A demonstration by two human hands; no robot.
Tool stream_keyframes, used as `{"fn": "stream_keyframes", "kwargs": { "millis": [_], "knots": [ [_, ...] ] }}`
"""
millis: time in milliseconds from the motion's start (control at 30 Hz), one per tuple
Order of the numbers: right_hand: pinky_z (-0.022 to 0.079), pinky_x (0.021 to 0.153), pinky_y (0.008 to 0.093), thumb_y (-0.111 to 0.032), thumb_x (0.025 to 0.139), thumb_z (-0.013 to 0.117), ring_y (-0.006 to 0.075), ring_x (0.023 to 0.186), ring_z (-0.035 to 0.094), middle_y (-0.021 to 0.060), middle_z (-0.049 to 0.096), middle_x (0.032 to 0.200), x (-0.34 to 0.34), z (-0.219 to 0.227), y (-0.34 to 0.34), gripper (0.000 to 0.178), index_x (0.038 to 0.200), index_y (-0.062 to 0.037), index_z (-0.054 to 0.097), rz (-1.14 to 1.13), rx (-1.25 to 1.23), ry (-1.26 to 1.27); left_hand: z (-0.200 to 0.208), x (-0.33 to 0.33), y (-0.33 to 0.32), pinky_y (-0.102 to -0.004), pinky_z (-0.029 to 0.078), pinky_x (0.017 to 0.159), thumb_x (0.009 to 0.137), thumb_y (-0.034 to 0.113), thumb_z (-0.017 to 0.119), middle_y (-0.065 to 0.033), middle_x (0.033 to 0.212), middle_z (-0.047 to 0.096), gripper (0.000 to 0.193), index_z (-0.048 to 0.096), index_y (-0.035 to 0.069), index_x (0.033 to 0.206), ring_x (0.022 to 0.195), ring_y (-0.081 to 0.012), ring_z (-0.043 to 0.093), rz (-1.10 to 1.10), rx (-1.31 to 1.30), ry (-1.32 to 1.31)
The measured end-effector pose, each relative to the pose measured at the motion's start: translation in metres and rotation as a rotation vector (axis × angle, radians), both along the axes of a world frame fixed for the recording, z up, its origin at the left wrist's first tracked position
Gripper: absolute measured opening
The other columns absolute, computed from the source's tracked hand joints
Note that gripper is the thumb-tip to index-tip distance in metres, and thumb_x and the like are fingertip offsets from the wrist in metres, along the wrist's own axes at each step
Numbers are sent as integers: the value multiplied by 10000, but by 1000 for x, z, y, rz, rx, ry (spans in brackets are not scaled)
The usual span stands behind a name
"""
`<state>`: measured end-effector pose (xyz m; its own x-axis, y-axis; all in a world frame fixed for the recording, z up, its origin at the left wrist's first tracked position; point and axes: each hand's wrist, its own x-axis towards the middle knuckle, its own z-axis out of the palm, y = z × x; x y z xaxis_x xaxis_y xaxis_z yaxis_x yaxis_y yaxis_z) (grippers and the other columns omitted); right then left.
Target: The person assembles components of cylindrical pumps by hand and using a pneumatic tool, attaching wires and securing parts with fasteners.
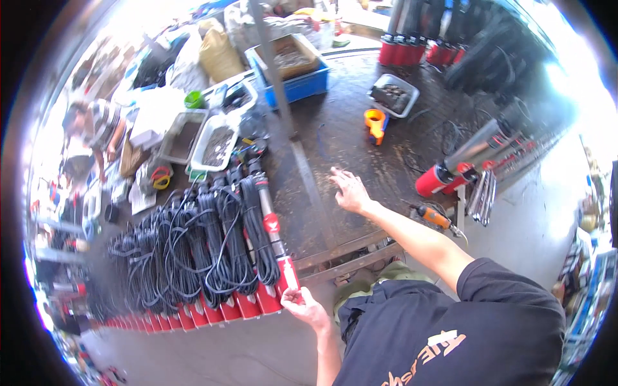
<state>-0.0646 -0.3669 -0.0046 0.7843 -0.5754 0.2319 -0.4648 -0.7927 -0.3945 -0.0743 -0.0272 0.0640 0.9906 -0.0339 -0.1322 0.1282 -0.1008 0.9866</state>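
One long pump (273,228), a slim steel tube with a red band and a red end cap, lay at the near edge of the dark worktop (341,141), its red end sticking out past the edge. The left hand (304,306) met that red end from below, fingers curled loosely about the cap; how firmly the grip closed could not be told. Away from that grip, to its left, ran a row of like pumps with red ends (193,315), each wound with black cable coils (193,251), lying side by side and touching.

Further up the worktop, the right hand (349,190) rested flat and spread on the bare metal, holding nothing, well apart from the pump. Beyond it stood an orange tape holder (374,122), a small grey tray of parts (394,94) and a blue crate (293,80). Two pale trays of small hardware (199,138) sat above the cable coils.

To the right of the right hand, a large red-ended cylinder (463,164) lay at the worktop's side, with an orange-handled tool (434,217) just below it. Grey concrete floor (528,219) spread under the worktop. Another person (96,132) bent over at the far left among cluttered goods.
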Motion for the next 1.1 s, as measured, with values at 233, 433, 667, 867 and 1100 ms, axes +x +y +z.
{"fn": "stream_keyframes", "kwargs": {
  "millis": [233, 433, 667, 867, 1100],
  "knots": [
    [313, 1144, 535, -573, 744, 771, 374, 1432, 333, 223, 380, 1531, -212, 57, 11, 989, 1467, 1, 414, -244, 50, 380, 71, -39, -104, -250, 470, 692, 977, 55, 608, -46, 960, 590, 113, 571, 34, 1082, 819, -110, 562, -306, -177, -82],
    [314, 1121, 634, -716, 576, 828, 490, 1436, 296, 334, 225, 1583, -328, 31, -19, 1361, 1563, 17, 242, -296, 34, 567, 238, -121, -280, -279, 458, 858, 917, 97, 694, -117, 1153, 623, 384, 562, -12, 1261, 1018, -163, 591, -849, -517, -706],
    [419, 1069, 567, -600, 599, 868, 454, 1386, 387, 302, 290, 1557, -330, 36, -16, 1288, 1569, -25, 246, -269, 171, 480, 307, -163, -454, -267, 504, 849, 802, 202, 833, -69, 979, 719, 352, 730, 4, 1074, 931, -139, 664, -1124, -186, -804],
    [422, 1053, 556, -604, 538, 901, 440, 1365, 407, 283, 357, 1503, -336, 34, -19, 1285, 1536, -35, 324, -303, 135, 425, 289, -171, -417, -292, 536, 843, 783, 60, 744, -127, 941, 707, 372, 685, -54, 1133, 805, -175, 671, -874, -522, -613],
    [429, 962, 509, -584, 451, 928, 393, 1296, 442, 235, 420, 1447, -343, 31, -23, 1262, 1478, -55, 419, -296, 83, 319, 298, -149, -344, -319, 571, 696, 761, 42, 671, -142, 805, 626, 213, 566, -4, 941, 713, -231, 643, -479, -617, -693]
  ]
}}
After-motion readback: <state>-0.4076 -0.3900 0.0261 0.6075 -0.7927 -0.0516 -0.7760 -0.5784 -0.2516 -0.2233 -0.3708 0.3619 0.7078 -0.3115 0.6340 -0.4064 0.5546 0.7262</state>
